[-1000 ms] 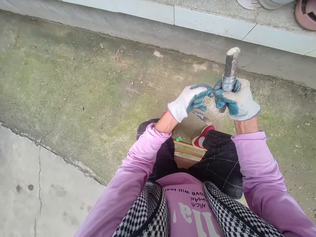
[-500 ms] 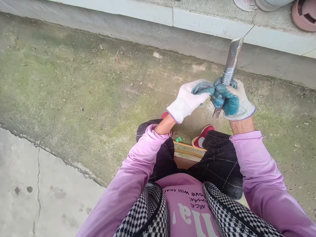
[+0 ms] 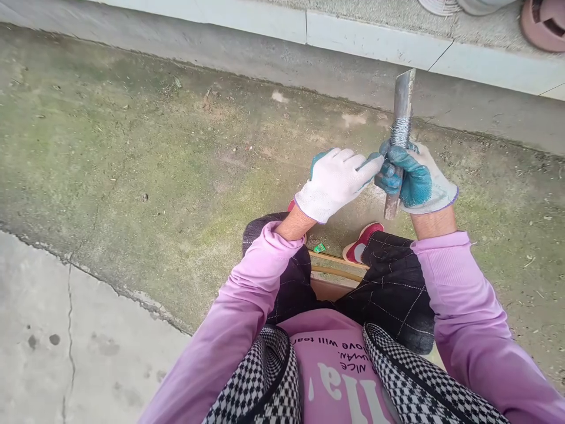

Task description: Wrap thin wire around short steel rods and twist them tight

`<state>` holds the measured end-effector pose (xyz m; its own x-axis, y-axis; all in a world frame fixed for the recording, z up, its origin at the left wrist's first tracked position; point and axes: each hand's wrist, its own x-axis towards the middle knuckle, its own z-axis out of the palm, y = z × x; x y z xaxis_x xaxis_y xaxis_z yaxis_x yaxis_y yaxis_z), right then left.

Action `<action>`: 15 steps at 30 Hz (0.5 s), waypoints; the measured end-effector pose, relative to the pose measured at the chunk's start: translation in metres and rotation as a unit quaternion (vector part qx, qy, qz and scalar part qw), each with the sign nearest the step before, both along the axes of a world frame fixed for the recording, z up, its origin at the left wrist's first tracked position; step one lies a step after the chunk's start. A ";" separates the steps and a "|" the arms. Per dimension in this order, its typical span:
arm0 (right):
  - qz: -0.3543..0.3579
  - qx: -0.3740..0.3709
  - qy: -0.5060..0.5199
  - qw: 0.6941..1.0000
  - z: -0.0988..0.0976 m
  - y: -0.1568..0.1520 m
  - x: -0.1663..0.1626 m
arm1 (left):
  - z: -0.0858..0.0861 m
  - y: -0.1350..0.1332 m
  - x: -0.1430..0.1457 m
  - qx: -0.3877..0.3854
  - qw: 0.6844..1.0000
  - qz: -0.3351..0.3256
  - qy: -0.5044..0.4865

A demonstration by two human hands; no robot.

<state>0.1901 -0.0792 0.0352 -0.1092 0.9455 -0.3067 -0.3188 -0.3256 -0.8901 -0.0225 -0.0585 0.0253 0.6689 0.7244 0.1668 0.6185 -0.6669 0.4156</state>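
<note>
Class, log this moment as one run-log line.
right hand: grips metal bar, upright | wire coil: wound round bar above the fist | left hand: fingertips at the right hand

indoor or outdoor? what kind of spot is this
Outdoors, probably a yard or courtyard: mossy concrete ground, a raised concrete step behind, pots on it. Right hand grips a wire-wrapped metal bar.
</note>
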 end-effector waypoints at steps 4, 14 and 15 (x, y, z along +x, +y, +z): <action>-0.005 -0.008 -0.050 0.999 0.001 0.000 0.001 | 0.000 0.001 0.001 -0.029 0.999 0.012 -0.024; 0.020 0.024 -0.082 0.996 0.001 0.004 0.008 | 0.008 0.001 0.001 -0.115 0.990 0.059 -0.055; 0.016 0.021 -0.083 0.996 0.001 0.004 0.008 | 0.008 0.001 0.001 -0.104 0.992 0.048 -0.045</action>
